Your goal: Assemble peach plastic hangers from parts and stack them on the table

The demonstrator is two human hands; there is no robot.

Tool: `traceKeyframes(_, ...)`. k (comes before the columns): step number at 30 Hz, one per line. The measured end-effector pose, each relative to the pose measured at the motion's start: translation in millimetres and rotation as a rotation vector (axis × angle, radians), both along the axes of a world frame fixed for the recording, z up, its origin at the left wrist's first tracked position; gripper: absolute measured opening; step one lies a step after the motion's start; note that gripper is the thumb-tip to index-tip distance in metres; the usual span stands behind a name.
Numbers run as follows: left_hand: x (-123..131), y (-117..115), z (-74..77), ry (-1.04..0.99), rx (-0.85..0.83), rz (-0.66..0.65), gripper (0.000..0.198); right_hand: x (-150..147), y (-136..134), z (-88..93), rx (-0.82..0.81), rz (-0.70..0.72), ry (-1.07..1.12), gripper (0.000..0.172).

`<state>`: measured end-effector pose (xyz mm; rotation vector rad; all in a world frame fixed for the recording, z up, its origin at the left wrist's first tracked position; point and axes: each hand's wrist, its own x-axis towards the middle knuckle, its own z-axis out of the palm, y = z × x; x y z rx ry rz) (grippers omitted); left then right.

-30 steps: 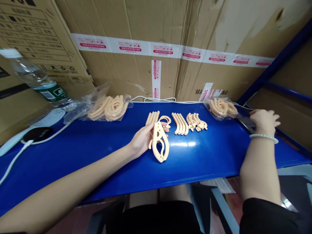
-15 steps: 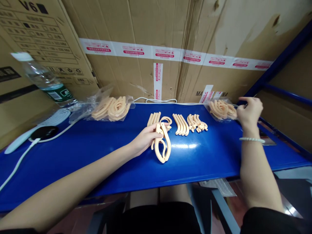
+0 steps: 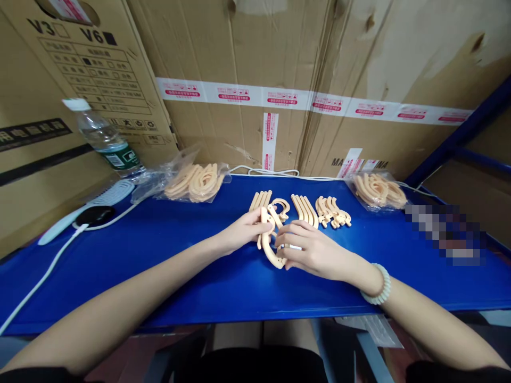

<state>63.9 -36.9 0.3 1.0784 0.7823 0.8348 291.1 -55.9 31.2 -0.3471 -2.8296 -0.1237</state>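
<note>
Centrally, over a blue counter [image 3: 207,303], I hold a cream-coloured jointed piece [image 3: 266,249] with both hands. My left hand [image 3: 238,234] pinches its upper end between thumb and fingers. My right hand [image 3: 317,252], with a beaded bracelet [image 3: 386,284] at the wrist, curls in from the other side; its fingers appear to be closed on the lower end, though they hide much of what they touch.

Just beyond the piece, loose cream parts lie in groups: a row of bars [image 3: 261,199] at left, a curved part [image 3: 284,204] beside it, then a second row of bent bars [image 3: 305,209], then small hooks [image 3: 329,211]. Further back are two clear bags of similar parts, the left bag [image 3: 205,183] and the right bag [image 3: 378,190].

The step in hand looks to me like two-handed handling of this one piece. As I judge it, the next move calls for a steady left pinch and a careful touch at the lower joint, since the arms could swing on it.
</note>
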Motion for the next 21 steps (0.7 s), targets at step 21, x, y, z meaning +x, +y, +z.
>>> traceKeyframes(21,11.7,-18.5,6.9,0.039,0.091,0.394,0.036,5.9,10.5,-0.4,0.243,-0.166,0.08,0.028)
